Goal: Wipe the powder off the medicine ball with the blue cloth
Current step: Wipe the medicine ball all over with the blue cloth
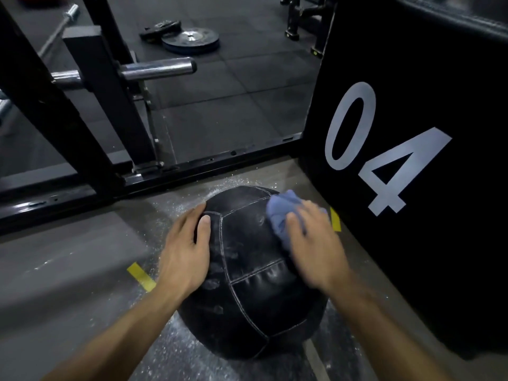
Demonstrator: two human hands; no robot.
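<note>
We are steadying the medicine ball point(247, 270) on the floor point(68, 265) with our flat left hand point(184, 251) while our right hand point(313, 243), its fingers point(294, 224) pressing the bunched blue cloth point(283, 215) on the ball's upper right, is risking rolling it toward the black box point(412, 160) or merely smearing powder.

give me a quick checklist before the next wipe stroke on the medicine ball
1. Ball steadied: ok, left hand rests flat on the medicine ball.
2. Cloth in hand: ok, right hand presses the blue cloth on the ball's upper right.
3. Powder gone: not ok, pale smudges remain across the panels.
4. Floor clean: not ok, powder lies scattered around the ball.
5. Room on the right: cannot tell, the black box stands close.
6. Underside clean: cannot tell, hidden.
</note>
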